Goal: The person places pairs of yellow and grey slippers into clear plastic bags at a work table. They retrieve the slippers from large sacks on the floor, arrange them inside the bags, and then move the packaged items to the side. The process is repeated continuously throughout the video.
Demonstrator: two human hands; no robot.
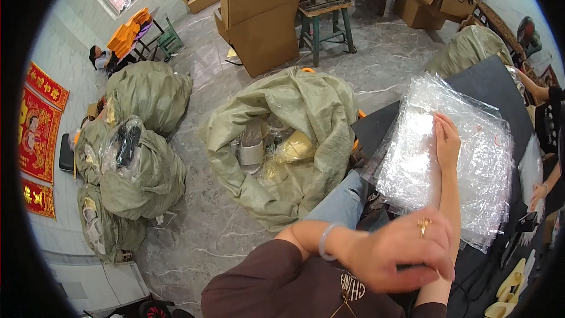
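A stack of clear plastic bags point(479, 159) lies on a dark tabletop point(479, 79) at my right. My right hand point(447, 141) rests over the bags, fingers stretched out and close together. Bent inward, my left arm wears a pale bangle, and my left hand point(403, 253) is raised in front of my right forearm. Its fingers are curled in a pinch; what they hold, if anything, is hidden and a little blurred. A pair of pale yellow shoes point(511, 280) sits on the table near my right elbow.
A wide-open green woven sack point(235, 191) holds wrapped silver and gold goods before me. More stuffed sacks point(141, 171) stand left. Ahead are a cardboard box point(265, 17) and a green stool point(326, 9). A co-worker's hand point(538, 194) is at the far right.
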